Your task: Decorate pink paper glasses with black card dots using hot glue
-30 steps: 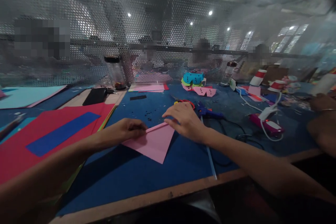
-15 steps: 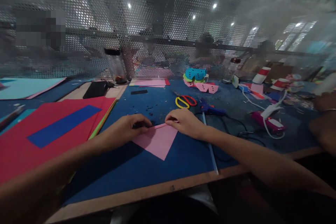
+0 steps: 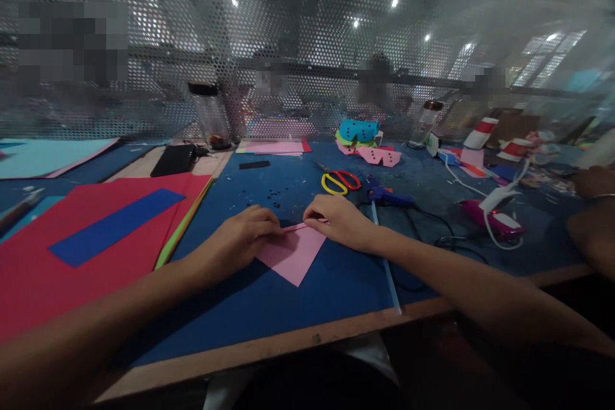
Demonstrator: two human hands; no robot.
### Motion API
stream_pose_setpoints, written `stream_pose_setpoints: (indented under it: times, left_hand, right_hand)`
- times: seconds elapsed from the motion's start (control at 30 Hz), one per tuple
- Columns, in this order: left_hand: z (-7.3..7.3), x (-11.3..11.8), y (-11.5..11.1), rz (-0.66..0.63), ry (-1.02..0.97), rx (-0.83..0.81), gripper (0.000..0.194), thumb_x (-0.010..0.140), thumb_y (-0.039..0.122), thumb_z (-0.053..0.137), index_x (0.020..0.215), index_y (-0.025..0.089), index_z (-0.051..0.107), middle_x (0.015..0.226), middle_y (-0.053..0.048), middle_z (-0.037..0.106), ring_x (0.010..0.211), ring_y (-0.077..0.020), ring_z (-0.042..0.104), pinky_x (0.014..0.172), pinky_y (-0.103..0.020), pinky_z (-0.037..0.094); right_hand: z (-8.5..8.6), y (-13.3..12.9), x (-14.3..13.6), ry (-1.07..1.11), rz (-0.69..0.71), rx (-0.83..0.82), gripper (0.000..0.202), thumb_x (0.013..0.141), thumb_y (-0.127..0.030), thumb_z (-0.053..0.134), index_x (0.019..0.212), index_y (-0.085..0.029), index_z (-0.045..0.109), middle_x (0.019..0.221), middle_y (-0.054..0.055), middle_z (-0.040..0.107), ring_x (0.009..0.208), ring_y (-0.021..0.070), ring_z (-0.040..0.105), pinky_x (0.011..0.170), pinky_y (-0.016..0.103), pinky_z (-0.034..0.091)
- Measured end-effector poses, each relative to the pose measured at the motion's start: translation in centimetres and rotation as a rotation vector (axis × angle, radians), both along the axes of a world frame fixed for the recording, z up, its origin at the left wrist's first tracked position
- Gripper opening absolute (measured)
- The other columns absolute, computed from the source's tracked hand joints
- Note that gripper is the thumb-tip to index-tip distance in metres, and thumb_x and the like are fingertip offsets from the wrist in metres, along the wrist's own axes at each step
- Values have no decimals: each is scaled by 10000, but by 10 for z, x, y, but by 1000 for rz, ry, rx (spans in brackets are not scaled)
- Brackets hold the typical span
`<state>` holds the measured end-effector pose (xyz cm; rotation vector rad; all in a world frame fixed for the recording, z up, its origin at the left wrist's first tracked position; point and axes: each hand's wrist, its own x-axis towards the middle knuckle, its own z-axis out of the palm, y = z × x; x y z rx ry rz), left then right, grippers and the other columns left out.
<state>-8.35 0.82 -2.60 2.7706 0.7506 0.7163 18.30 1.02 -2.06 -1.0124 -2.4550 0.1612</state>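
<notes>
A pink sheet of paper lies on the blue tabletop before me, one corner pointing toward the near edge. Its far edge is turned over in a narrow fold. My left hand is closed on the left end of that fold, fingertips pressed down on the paper. At the right end, my right hand pinches the same fold between thumb and fingers. Just beyond my right hand lie scissors with one yellow and one red handle. A blue glue gun with a long glue stick rests to their right.
Red paper bearing a blue strip covers the left side. Farther back are a black wallet-like case, a glass jar and dotted paper cutouts. A magenta glue gun and another person's arm are at right.
My left hand has slid slightly right along the fold, its fingers now closer together over the paper. My right hand keeps its pinch. The view has shifted a little.
</notes>
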Motion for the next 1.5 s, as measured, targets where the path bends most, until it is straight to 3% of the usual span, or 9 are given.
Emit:
stream_pose_setpoints:
  times: [0.2,0.4,0.67,0.8,0.93,1.1,1.17,1.3,1.5]
  left_hand:
    - [6,1,-3,-9,35,58,315,942,77,447,1016,183,735,1015,-77,701,918,-175,654,792,-283,526]
    - [9,1,-5,-21,49,12,315,955,106,431,1052,175,722,1018,-90,697,939,-180,652,824,-293,525]
    - [22,-3,-8,-58,104,-138,248,1010,303,507,1052,204,731,1080,-87,673,979,-187,633,861,-293,498]
    - [30,-10,-8,-107,170,-192,391,844,463,739,1148,222,700,1194,-97,652,1039,-221,631,859,-297,516]
    - [26,-13,-3,-126,136,-150,255,912,305,658,1148,224,707,1176,-98,682,1048,-212,650,876,-297,520]
    - [21,-12,-2,-73,131,-83,228,987,291,532,1053,207,733,1078,-100,722,966,-200,679,835,-294,525]
    - [23,-11,-4,-65,141,-70,251,991,348,539,1038,208,742,1066,-101,729,952,-205,681,830,-302,526]
    - [32,-8,-9,-51,154,-81,344,1007,406,500,896,198,750,1013,-94,739,908,-203,680,821,-308,518]
    - [34,-6,-12,-48,173,-99,333,990,448,525,918,207,744,1039,-86,734,943,-210,673,835,-310,508]
  right_hand:
    - [10,-13,-4,79,121,-15,122,935,-279,643,980,-174,686,991,67,650,972,192,575,897,335,423]
    - [18,-36,-7,-56,277,-153,489,812,-512,758,1169,-208,616,1204,95,604,1116,244,541,961,401,435]
    - [11,-33,-9,-48,245,-118,400,876,-508,697,1127,-206,623,1164,92,611,1104,239,543,959,385,427]
    - [10,-29,-10,3,260,-121,279,936,-397,655,1110,-180,633,1113,86,628,1071,211,552,956,358,430]
    - [14,-28,-8,41,283,-149,266,943,-389,648,1102,-176,637,1085,82,639,1056,201,559,946,344,436]
    - [22,-30,-5,25,323,-167,557,770,-535,791,1147,-170,602,1089,78,622,1008,207,562,895,324,457]
    - [21,-31,-5,8,321,-155,505,779,-533,784,1085,-172,610,1034,68,620,968,203,559,865,319,460]
    - [16,-29,-6,32,320,-162,203,971,-375,604,946,-177,642,982,59,626,965,177,573,880,301,451]
    - [11,-26,-9,68,277,-185,190,985,-297,586,876,-163,665,957,54,645,914,161,601,836,283,456]
